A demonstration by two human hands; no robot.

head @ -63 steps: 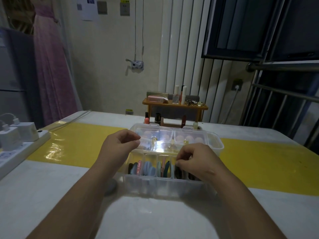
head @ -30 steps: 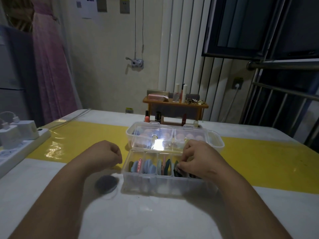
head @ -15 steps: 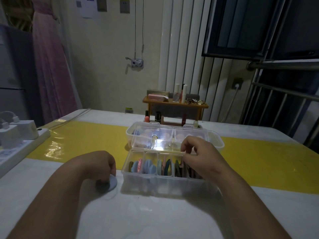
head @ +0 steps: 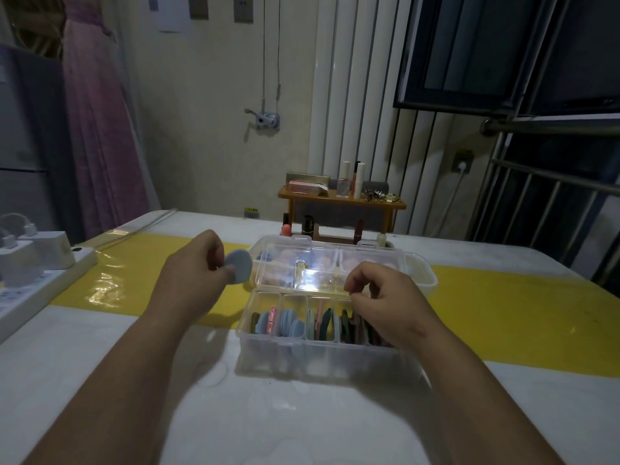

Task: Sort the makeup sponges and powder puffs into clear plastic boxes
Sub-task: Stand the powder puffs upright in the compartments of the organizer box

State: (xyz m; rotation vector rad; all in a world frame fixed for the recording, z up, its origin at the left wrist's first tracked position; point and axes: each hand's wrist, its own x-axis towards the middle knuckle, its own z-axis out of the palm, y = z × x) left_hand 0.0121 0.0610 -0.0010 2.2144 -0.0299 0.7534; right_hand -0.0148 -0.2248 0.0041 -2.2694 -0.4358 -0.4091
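View from a head camera, looking down at a white table (head: 100, 364) with a yellow stripe across it, in dim light. Two bare forearms reach in from the bottom.

The left hand (head: 198, 273) is raised above the stripe, left of the boxes. Its fingers (head: 218, 255) and thumb pinch a round blue-grey puff (head: 240, 270) by its edge, so the disc stands out to the right, in the air near the far box's left end.

A clear near box (head: 322, 354) stands open at the middle of the table. Dividers split it into slots, and flat puffs (head: 288, 322) in blue, pink, green and dark shades stand on edge inside.

The right hand (head: 385, 300) hovers over the box's right slots, fingers curled with tips close together; whether they hold anything cannot be told.

Touching it behind is a far box (head: 419, 273), also clear, with pale pink shapes inside.

A white power strip (head: 33, 286) lies at the left edge.
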